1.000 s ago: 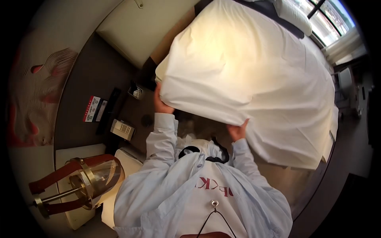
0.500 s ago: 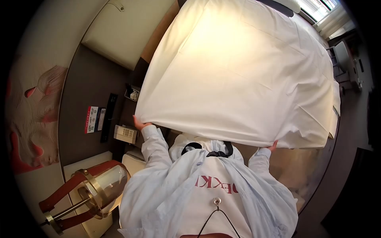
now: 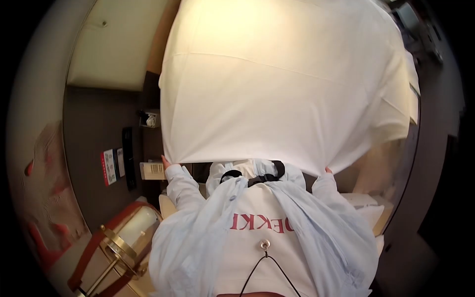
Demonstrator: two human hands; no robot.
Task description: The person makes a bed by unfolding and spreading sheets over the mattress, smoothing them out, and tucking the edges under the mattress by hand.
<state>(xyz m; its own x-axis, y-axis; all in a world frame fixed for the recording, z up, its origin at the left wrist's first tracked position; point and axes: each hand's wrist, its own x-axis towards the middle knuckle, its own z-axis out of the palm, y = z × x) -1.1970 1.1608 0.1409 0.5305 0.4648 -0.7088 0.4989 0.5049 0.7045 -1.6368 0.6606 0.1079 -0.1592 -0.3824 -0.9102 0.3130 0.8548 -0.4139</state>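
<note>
"Bedsheet [image 3: 277, 99] first: where is it now?"

"Spread over the bed [image 3: 414, 106] in front of the body, its near edge drawn straighter between the hands than half a second ago. Beyond the right hand [image 3: 329, 170], that edge now slants up and away from a stretched point."

"And the grip?"

"Hands wide apart, the left hand [image 3: 166, 161] and the right each holding the near edge; most fingers are hidden."

"Anything in the way?"

"A small box [image 3: 152, 171] sits just beside the left hand, closer than before. The lamp [image 3: 121, 240] stands near the left sleeve [image 3: 183, 188], apart from the cloth."

"What else has changed?"

"White fabric [image 3: 360, 200] has come into view past the right sleeve [image 3: 327, 190]; the window has gone out of view."
</note>
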